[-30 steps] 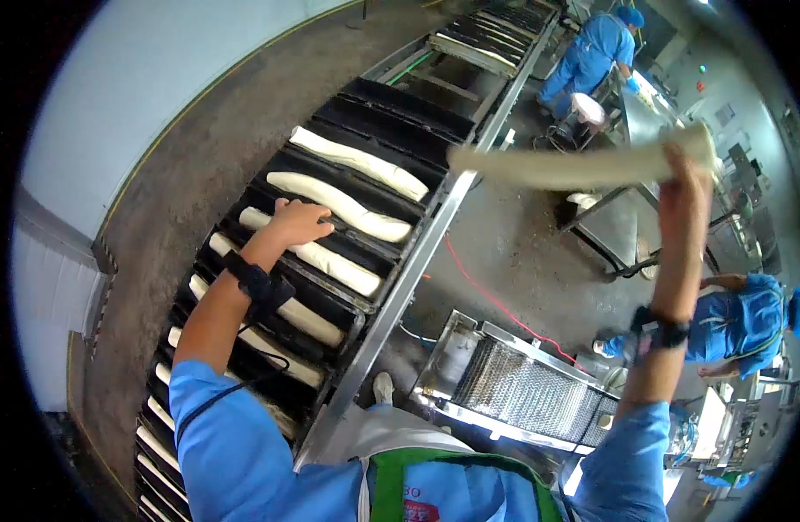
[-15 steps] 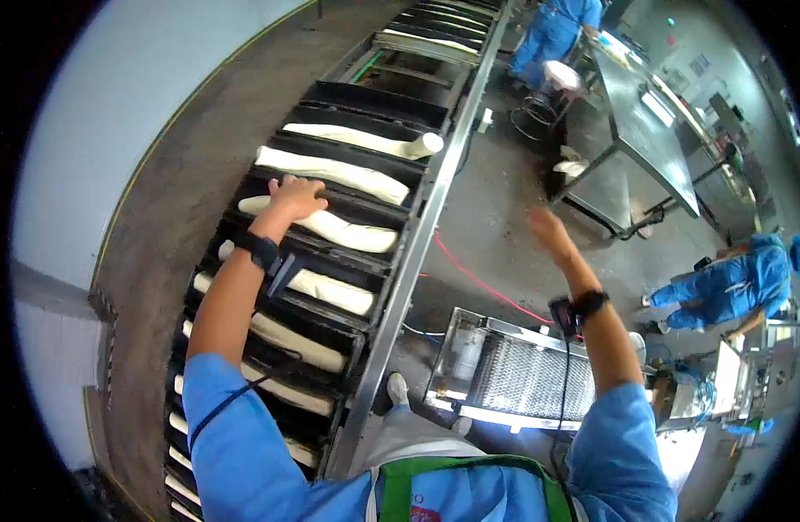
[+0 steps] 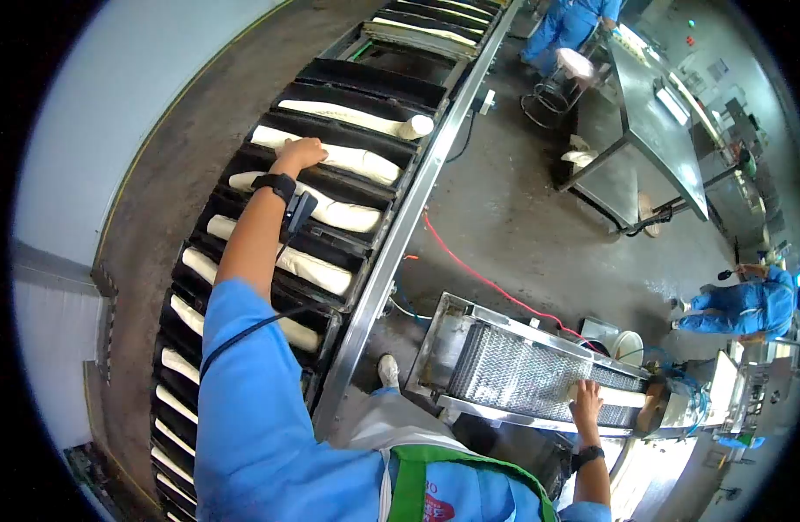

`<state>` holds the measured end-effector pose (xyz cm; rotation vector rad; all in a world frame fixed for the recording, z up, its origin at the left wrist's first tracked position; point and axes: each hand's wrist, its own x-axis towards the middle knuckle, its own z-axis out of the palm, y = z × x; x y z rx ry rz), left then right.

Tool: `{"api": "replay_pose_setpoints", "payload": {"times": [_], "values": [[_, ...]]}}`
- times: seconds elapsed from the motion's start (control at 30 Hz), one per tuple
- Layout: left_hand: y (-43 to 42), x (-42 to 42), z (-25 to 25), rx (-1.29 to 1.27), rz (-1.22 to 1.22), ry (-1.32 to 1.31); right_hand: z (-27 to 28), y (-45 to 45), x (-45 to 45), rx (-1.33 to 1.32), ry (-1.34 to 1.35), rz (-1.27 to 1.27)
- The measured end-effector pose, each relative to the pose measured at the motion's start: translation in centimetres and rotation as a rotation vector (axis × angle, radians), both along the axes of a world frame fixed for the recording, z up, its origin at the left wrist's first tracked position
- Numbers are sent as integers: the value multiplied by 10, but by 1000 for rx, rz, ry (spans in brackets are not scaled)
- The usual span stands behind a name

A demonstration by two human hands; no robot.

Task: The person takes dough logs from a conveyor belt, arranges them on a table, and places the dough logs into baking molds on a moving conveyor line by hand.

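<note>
Long pale dough rolls lie one per slot in black trays (image 3: 374, 72) on a metal rail line. My left hand (image 3: 303, 154) rests on a dough roll (image 3: 361, 163) near its middle, fingers curled over it. One roll farther up (image 3: 339, 113) has its right end folded into a round lump. At the lower right, my right hand (image 3: 586, 405) touches the left end of another dough roll (image 3: 622, 398), which lies on a mesh conveyor (image 3: 513, 370). Its fingers are bent around that end.
A steel rail (image 3: 417, 200) borders the trays on the right. A steel table (image 3: 656, 122) and a stool (image 3: 575, 65) stand at the upper right. One person (image 3: 570, 26) is near that table, another (image 3: 743, 300) at far right. A red hose (image 3: 487, 278) crosses the floor.
My right hand released a dough roll into an upper tray slot, then moved down to the roll on the mesh conveyor. My left hand shifted up to another roll.
</note>
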<state>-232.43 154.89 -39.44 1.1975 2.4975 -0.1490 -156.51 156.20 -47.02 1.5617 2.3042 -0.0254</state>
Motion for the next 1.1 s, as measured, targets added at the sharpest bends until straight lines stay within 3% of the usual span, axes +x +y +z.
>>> {"api": "replay_pose_setpoints", "payload": {"times": [0.07, 0.1, 0.17, 0.2, 0.23, 0.3, 0.37, 0.4, 0.47, 0.5, 0.57, 0.7, 0.8, 0.87, 0.93, 1.0, 1.03, 1.1], "values": [[-12, -1, -11, 17, 133, -35, -1, 11, -13, -56, -44, 31], [-15, 5, -3, -12, 133, -28, 1, 22, -16, -127, 58, -53], [-16, 9, 5, -62, 117, 3, -8, 68, 14, -94, 507, -14], [-16, 18, 17, -91, 127, 65, 44, 78, -14, -46, 481, -167], [-14, 21, 30, -97, 74, 70, 69, 96, -11, 52, 564, -61], [-14, 29, 49, -106, 21, 72, 167, 116, -46, -42, 787, -290], [-16, 39, 61, -48, -144, 1, 214, 152, -42, 76, 1197, -253], [-17, 45, 66, -41, -135, 3, 247, 156, -68, 254, 1269, -107], [-23, 57, 73, -88, -261, -51, 306, 172, -118, 48, 1610, -16], [-29, 61, 75, -81, -273, -90, 339, 163, -157, 8, 1512, -29], [-47, 67, 78, -46, -314, -84, 368, 158, -228, -104, 1567, 133], [-91, 68, 93, -18, -304, -109, 356, 180, -367, -191, 1704, 295], [-125, 58, 86, 57, -273, -105, 311, 195, -478, -535, 1963, 235], [-146, 56, 94, 35, -229, -119, 267, 225, -534, -656, 1834, 96], [-162, 59, 106, 8, -188, -105, 227, 234, -551, -603, 1526, -102], [-171, 56, 109, -29, -154, -101, 180, 229, -547, -315, 1151, -57], [-174, 53, 107, -18, -161, -72, 131, 262, -541, -447, 960, 235], [-168, 45, 100, -13, -196, -43, 113, 248, -498, -647, 840, 458]]}}
